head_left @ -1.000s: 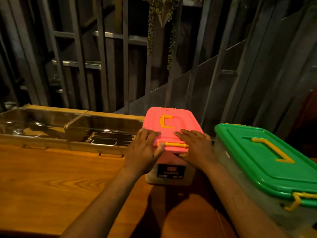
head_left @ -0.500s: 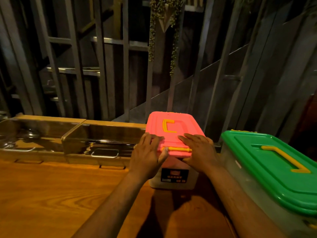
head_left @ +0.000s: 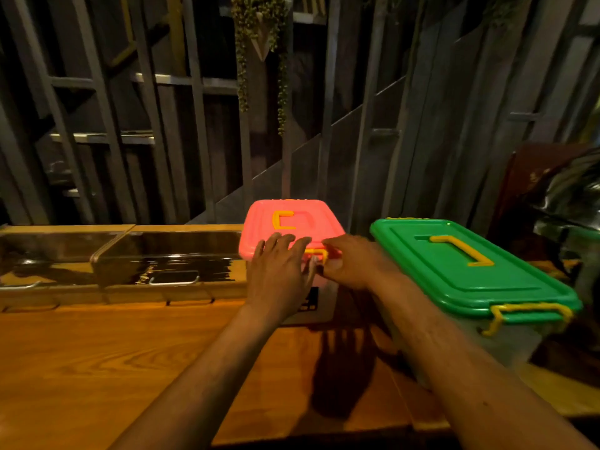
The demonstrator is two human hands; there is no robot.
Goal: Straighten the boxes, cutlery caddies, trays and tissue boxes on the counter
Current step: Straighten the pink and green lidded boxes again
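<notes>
On the far left, along the back edge of the wooden counter (head_left: 97,368), stand 2 wood-framed caddies with clear lids: the left caddy (head_left: 48,254) and, touching its right end, the right caddy (head_left: 172,254), each with a metal pull on its front. Dark sticks, too dim to name, show through the second lid.

Just right of the caddies sits the pink box (head_left: 292,219), a pale tub under a pink lid with a yellow handle on top and a yellow clasp (head_left: 316,253) at its near edge. The left hand (head_left: 279,274) lies on the near left part of the lid, fingers straight and spread, grasping nothing. The right hand (head_left: 354,264) rests at the near right corner, fingers lying along the lid edge and the thumb tucked by the clasp; whether it pinches the clasp or only presses there cannot be told.

Beside the pink box, a little apart and angled to it, stands the larger green box (head_left: 470,271), with a green lid and yellow handle. Its near end overhangs the counter edge.
</notes>
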